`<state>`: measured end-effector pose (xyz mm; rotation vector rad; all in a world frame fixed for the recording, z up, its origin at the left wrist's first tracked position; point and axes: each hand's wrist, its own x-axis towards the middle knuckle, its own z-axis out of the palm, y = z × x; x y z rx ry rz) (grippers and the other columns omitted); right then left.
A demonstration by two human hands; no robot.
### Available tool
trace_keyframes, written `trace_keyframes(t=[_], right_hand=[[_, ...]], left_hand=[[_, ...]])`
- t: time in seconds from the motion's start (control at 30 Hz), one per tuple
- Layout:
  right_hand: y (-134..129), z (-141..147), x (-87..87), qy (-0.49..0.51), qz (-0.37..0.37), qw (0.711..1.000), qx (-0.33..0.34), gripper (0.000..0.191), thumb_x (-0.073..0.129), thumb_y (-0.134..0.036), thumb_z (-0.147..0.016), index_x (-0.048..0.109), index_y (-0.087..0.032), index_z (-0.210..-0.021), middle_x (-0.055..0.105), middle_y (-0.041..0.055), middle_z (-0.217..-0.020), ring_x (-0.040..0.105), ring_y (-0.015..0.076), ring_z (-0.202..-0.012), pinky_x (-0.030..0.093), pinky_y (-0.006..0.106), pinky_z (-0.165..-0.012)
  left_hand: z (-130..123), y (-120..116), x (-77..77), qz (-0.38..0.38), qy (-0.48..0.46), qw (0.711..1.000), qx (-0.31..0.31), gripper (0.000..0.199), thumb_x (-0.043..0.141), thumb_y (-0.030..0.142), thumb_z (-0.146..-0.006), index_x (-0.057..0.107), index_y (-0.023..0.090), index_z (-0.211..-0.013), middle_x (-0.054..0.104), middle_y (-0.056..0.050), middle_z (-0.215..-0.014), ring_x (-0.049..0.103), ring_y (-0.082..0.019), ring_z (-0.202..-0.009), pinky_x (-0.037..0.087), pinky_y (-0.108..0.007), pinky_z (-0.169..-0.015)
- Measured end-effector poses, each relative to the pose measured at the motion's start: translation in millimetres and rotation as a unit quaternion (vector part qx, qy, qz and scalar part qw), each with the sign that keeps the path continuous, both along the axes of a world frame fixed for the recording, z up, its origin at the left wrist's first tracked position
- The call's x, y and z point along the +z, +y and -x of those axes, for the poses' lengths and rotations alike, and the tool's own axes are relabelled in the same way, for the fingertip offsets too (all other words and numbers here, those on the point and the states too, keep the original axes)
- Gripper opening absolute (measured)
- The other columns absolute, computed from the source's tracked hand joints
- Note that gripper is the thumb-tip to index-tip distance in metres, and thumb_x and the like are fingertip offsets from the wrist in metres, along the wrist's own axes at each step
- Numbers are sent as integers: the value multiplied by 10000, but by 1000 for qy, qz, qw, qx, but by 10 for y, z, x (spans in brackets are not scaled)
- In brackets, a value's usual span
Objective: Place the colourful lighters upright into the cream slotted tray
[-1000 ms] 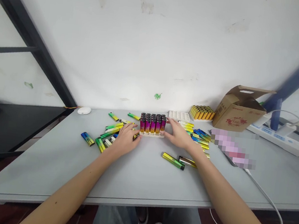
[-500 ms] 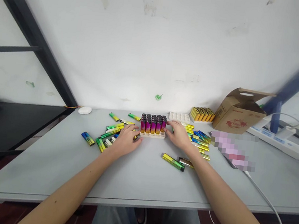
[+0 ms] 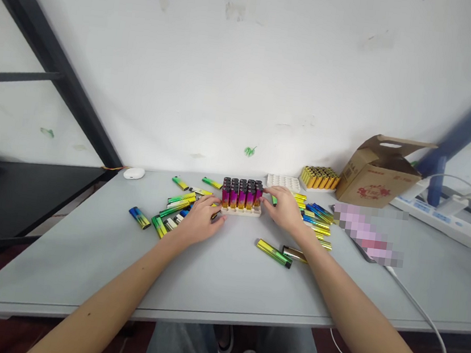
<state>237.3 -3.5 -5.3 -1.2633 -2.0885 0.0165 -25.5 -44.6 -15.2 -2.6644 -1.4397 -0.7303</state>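
Observation:
Purple-and-orange cylinders [image 3: 242,194] with black tops, looking like batteries, stand upright in rows in a white holed tray [image 3: 240,212]. At the tray's left end is my left hand [image 3: 201,218], its fingers curled and thumb stretched forward. A small dark, gold-tinged piece [image 3: 214,216] shows between that thumb and forefinger; its kind is unclear. By the right end, my right hand [image 3: 283,208] has thumb and forefinger apart, the forefinger tip at the rightmost cylinders. Nothing shows in its grasp.
Shiny yellow, green and blue flat pieces [image 3: 274,253] lie scattered on both sides of the grey table [image 3: 205,281]. Behind are another white tray [image 3: 283,182], yellow cylinders [image 3: 320,178] in a tray, and an open cardboard box [image 3: 374,182]. A power strip [image 3: 440,219] and a cabled phone [image 3: 360,232] lie right.
My right thumb has drawn back to the right from the cylinders. My left hand stays nearly in place, and the view has shifted slightly.

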Motion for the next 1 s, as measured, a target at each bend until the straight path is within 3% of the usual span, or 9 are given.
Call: trace_keyframes(t=[0.47, 1.0], right_hand=[[-13, 5, -36, -15, 24, 999, -16, 290, 525, -298, -891, 685, -159, -1090, 705, 104, -1096, 590, 294, -1077, 447, 415, -952], [41, 70, -133, 23, 54, 997, 56, 575, 426, -239, -909, 299, -140, -1462, 502, 184, -1376, 451, 295, -1304, 374, 487, -1067]], left_hand=[[-32, -27, 45, 11, -19, 1000, 9, 298, 523, 409, -864, 720, 185, -852, 670, -103, -1119, 577, -278, -1110, 452, -440, -986], [-53, -33, 20, 20, -36, 999, 25, 334, 564, 463, -831, 726, 178, -898, 674, -118, -1102, 595, -287, -1084, 450, -437, -976]])
